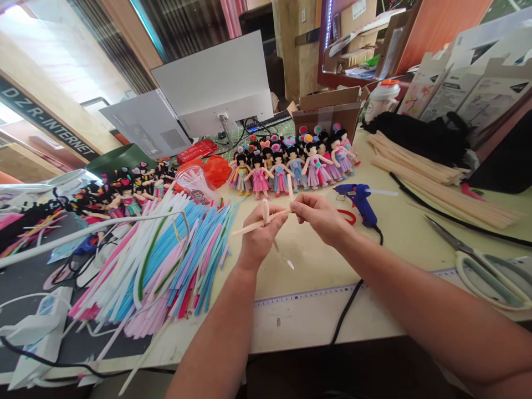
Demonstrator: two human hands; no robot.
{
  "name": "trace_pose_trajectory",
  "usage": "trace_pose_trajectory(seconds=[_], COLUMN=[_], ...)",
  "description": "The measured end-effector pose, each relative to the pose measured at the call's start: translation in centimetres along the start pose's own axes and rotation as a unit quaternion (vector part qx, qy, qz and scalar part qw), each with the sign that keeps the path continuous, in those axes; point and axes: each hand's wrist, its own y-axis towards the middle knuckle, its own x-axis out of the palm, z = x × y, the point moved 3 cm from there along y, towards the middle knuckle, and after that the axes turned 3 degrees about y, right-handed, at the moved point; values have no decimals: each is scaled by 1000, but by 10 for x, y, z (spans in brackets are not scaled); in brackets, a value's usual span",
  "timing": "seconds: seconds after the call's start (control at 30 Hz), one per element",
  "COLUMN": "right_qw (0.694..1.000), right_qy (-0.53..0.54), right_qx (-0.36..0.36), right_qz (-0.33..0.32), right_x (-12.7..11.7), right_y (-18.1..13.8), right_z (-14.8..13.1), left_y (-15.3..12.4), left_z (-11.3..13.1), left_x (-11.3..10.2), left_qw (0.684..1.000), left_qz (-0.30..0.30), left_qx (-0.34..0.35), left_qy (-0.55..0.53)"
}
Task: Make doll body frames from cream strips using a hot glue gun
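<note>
My left hand (261,235) pinches a beige pipe cleaner piece (248,227) that is bent into a partly twisted shape with a loop standing up. Its thin end sticks out to the left, and another strand hangs below the fingers. With thumb and forefinger closed, my right hand (318,217) grips a pale strand of the same pipe cleaner, whose tip points upward. The two hands nearly meet above the cream table top. Behind them stand rows of small pipe cleaner dolls (279,172) with black hair and colourful dresses.
Right of my hands lie a blue glue gun (361,202) and red-handled scissors (347,216). Large scissors (490,271) and beige pipe cleaner bundles (428,177) are farther right. Coloured pipe cleaners (166,249) heap at left. A ruler strip (307,295) runs along the front edge.
</note>
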Motion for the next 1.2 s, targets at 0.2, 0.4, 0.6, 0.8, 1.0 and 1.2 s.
trace_pose_trajectory(seconds=[0.2, 0.4, 0.6, 0.8, 1.0, 1.2], right_qw=[1000, 997, 995, 994, 992, 991], right_qy=[-16, -58, -65, -64, -68, -60], right_qx=[-18, -53, -63, -71, -87, -104], right_qz=[17, 19, 30, 47, 52, 59], right_x=[-3, -4, -5, -7, -7, -10], right_y=[2, 2, 1, 2, 1, 5], right_z=[-2, -5, -7, -5, -5, -5], left_y=[1, 2, 4, 7, 5, 5], left_z=[-10, -25, -27, -27, -26, -24], left_x=[0, 1, -1, -3, -2, 1], left_qw=[997, 985, 981, 977, 976, 964], left_qz=[-11, 0, 27, 53, 45, 23], left_qx=[-26, -117, -148, -142, -166, -194], left_qy=[-74, -126, -127, -149, -132, -181])
